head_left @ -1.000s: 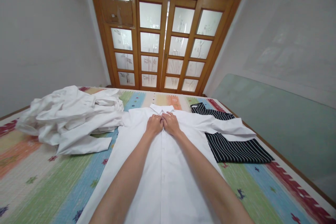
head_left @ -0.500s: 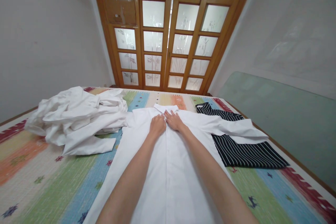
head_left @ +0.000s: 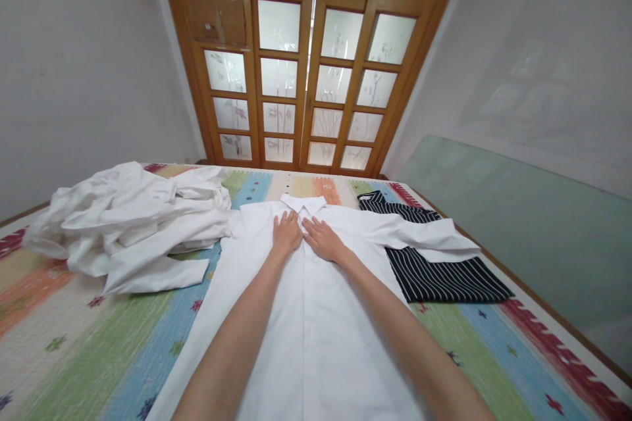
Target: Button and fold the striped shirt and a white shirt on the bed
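Flat hands on shirt

The shirt fills lower centre. Left hand and right hand lie on it below the collar, fingers extended, apparently gripping nothing. Light, even outward pressure should smooth best, without skewing the collar.

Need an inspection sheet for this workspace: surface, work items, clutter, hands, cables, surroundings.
Surface: multicoloured striped cover with small motifs.
Work items: white shirt spread out, collar at the far end.
Clutter: rumpled white cloth pile on the left; black-and-white striped garment on the right, partly under the shirt's sleeve.
Hands: left hand and right hand on the shirt front, fingers extended.
Cables: nothing seen.
Surroundings: wooden glazed doors, pale walls, greenish panel at right.
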Motion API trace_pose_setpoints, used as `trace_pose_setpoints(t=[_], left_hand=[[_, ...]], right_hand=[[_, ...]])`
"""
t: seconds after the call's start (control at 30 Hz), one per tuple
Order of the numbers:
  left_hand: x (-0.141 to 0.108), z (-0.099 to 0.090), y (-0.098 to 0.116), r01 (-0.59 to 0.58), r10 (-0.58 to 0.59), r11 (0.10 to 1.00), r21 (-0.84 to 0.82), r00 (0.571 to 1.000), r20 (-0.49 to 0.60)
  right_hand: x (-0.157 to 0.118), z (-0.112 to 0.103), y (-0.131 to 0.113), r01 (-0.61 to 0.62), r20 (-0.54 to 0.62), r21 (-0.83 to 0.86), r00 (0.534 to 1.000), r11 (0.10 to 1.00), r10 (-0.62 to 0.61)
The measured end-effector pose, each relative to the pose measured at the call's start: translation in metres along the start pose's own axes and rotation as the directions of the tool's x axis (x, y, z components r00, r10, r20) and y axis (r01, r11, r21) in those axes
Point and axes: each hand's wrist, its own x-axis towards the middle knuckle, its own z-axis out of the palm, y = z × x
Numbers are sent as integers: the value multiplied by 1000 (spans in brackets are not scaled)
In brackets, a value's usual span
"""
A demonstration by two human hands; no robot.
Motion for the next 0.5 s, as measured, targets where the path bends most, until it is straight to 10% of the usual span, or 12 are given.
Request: trace_pose_setpoints(t=[0.5], left_hand=[[-24, -9, -9, 38, -40, 999, 34, 997, 70]], right_hand=[[13, -9, -4, -155, 96, 63, 984, 986, 148]])
